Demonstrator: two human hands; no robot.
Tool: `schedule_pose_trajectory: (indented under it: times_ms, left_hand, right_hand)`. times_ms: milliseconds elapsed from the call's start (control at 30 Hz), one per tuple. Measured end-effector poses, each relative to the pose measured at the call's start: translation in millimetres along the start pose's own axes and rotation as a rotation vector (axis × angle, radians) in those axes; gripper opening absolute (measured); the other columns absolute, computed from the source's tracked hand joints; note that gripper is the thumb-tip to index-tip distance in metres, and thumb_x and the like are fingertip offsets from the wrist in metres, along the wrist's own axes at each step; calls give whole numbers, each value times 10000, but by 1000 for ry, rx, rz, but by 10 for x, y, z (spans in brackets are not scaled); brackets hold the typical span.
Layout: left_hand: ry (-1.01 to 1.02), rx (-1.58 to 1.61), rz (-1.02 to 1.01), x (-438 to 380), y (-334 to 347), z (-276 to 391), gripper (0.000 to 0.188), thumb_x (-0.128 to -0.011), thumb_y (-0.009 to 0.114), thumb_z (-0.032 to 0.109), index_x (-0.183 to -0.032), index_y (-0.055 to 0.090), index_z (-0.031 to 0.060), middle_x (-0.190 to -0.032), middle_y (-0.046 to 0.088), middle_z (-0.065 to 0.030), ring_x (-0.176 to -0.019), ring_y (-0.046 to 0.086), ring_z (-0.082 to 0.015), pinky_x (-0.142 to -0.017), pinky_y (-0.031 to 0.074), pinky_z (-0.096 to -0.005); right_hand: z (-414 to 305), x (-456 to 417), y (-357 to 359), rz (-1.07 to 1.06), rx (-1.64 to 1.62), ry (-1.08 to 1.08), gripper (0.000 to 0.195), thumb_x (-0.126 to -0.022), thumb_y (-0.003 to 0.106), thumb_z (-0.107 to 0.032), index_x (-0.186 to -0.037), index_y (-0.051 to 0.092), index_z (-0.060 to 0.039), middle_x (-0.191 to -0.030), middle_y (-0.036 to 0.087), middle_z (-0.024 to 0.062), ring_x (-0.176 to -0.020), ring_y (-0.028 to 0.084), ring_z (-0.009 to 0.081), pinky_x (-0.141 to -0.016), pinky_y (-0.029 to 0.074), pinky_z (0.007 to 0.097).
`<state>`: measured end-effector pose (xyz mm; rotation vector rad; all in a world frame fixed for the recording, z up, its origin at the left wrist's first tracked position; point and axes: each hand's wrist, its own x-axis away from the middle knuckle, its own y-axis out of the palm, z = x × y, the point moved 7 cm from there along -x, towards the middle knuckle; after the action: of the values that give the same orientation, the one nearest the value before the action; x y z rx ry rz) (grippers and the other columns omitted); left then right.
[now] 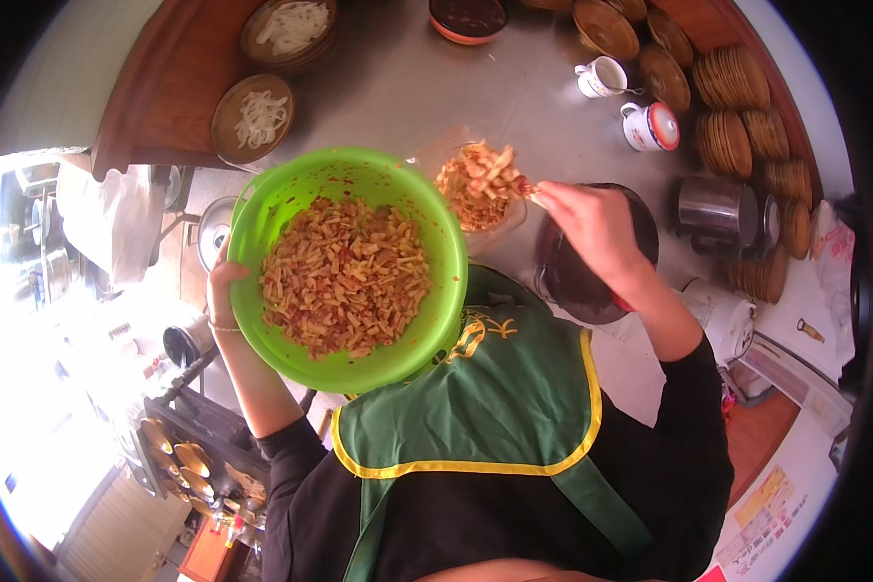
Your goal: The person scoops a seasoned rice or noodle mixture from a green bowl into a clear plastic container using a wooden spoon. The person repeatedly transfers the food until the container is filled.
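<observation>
A large green plastic basin [447, 320], holding chopped pickled vegetables [345, 276] with red bits, is held up at the chest, tilted towards the camera. My left hand [225, 285] grips its left rim. My right hand [586, 222] is closed on the handle of a spoon, whose bowl is hidden under a heap of the vegetables [491, 171]. That heap is over a clear plastic container [513, 218] on the metal table, which has more of the same food inside. Right beside it, partly beneath my right forearm, stands a dark round pot [596, 284].
Two brown bowls with white strips [262, 120] stand at the upper left. A bowl of dark red sauce [469, 18] is at the far edge. Enamel mugs [600, 78], a metal canister [716, 207] and stacks of brown bowls [731, 76] line the right side of the metal table [400, 94].
</observation>
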<state>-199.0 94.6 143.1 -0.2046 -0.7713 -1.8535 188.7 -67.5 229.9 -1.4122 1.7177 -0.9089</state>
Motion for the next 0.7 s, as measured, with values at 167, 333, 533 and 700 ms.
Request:
schedule_pose_trajectory:
  times_ms: [167, 333, 533, 700]
  left_hand:
    - [1, 13, 11, -16, -46, -39, 727, -587, 479, 136, -1292, 435, -37, -1182, 540, -172, -1098, 509, -280, -965, 407, -342]
    - [-37, 54, -33, 25, 62, -20, 717, -589, 476, 134, -1283, 441, -42, -1183, 539, -171, -1105, 509, -279, -969, 409, -345]
    - [45, 42, -53, 30, 145, 70, 700, -619, 481, 120, -1296, 440, -52, -1194, 552, -180, -1082, 538, -275, -960, 425, -340]
    - [76, -12, -108, -22, 243, 185, 701, -617, 474, 79, -1302, 437, -63, -1210, 554, -173, -1115, 533, -253, -979, 399, -305]
  right_hand:
    - [-158, 37, 420, -8, 372, -334, 252, -734, 610, -90, -982, 613, -45, -654, 554, 56, -578, 591, 207, -501, 481, 316]
    - [-91, -31, 262, -19, 332, -265, 204, -759, 614, -136, -951, 642, -74, -670, 606, 61, -596, 616, 208, -540, 499, 302]
    - [278, -75, -103, -101, -292, 285, 228, -891, 604, -159, -1051, 656, -4, -633, 601, 44, -564, 555, 78, -538, 436, 249]
    - [-286, -113, -220, -186, -452, 219, 193, -886, 614, -143, -1037, 648, -28, -597, 576, 25, -506, 495, 46, -466, 389, 237]
